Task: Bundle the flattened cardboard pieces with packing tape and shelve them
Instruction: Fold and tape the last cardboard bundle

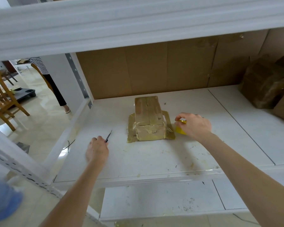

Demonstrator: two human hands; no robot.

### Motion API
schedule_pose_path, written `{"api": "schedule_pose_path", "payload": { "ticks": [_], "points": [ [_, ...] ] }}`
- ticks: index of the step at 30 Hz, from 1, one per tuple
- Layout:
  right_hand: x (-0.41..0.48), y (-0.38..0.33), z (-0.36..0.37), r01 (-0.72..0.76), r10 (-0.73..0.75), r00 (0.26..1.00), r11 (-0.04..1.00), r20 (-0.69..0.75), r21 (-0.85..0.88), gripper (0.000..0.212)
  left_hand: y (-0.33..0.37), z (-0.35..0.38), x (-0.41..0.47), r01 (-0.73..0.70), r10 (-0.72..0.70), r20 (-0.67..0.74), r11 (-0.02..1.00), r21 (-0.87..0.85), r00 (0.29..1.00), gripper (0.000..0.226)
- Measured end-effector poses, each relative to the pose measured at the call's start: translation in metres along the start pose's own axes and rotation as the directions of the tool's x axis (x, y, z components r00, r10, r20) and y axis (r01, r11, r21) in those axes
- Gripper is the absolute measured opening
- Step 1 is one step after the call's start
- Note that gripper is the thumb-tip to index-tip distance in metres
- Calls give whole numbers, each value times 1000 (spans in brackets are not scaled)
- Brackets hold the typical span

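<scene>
my left hand [97, 149] grips one small knife [109, 136], my right hand [195, 126] clasps one yellow tape roll [180, 131] beside one taped cardboard bundle [148, 122].

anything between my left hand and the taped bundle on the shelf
Nothing visible. The left hand grips a knife, and only bare shelf lies between it and the bundle. The right hand holds the yellow tape on the bundle's other side.
</scene>
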State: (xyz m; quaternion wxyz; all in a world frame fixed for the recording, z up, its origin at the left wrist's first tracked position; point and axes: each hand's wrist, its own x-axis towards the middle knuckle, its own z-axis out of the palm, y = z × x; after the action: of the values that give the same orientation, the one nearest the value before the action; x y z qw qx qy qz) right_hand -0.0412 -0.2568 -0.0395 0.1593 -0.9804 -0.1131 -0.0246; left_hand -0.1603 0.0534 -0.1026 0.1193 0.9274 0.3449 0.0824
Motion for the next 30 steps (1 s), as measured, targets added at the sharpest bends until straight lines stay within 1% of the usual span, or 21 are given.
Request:
{"api": "schedule_pose_path", "payload": {
  "ticks": [2,3,5,6,8,10,11,13,15,18,19,21,23,26,30],
  "points": [
    [1,2,-1,-2,2,1000,1000,9,5,17,6,-1,-6,2,-8,-50,993,-121,999,19],
    [1,2,-1,-2,2,1000,1000,12,8,16,11,-3,-10,-15,0,-70,977,-211,998,16],
    [2,3,0,3,-3,1000,1000,10,18,16,24,-10,-22,-73,32,-102,902,-426,994,11],
    [2,4,0,7,-7,1000,1000,6,23,15,32,-15,-30,-110,52,-130,861,-497,990,10],
    [2,5,0,11,-11,1000,1000,2,29,13,47,-24,-45,-194,102,-193,811,-552,976,9],
    [3,5,0,13,-13,1000,999,10,34,13,61,-34,-59,-255,150,-224,773,-581,963,11],
    [3,6,0,14,-15,1000,999,16,38,13,68,-38,-65,-269,170,-218,758,-595,961,16],
    [4,7,-1,16,-17,1000,999,22,45,13,82,-44,-75,-245,191,-154,722,-647,969,27],
    [5,8,-2,22,-23,999,999,22,50,15,96,-47,-86,-237,236,-97,689,-685,967,28],
    [5,8,-3,19,-21,999,997,28,69,16,114,-49,-102,-289,315,-93,660,-693,944,12],
    [5,8,-4,8,-10,1000,997,26,82,15,120,-48,-106,-291,321,-89,663,-690,943,9],
    [5,7,-4,-29,28,1000,993,8,112,14,130,-43,-113,-304,326,-89,702,-645,941,8],
    [5,4,-5,-65,68,997,991,-21,117,16,139,-39,-116,-354,347,-128,733,-582,929,11],
    [3,0,-3,-82,90,994,991,-69,109,16,154,-37,-119,-421,379,-189,754,-505,906,19],
    [2,-1,-3,-74,84,993,989,-77,128,19,160,-33,-124,-481,442,-192,794,-371,876,32]
  ]
}}
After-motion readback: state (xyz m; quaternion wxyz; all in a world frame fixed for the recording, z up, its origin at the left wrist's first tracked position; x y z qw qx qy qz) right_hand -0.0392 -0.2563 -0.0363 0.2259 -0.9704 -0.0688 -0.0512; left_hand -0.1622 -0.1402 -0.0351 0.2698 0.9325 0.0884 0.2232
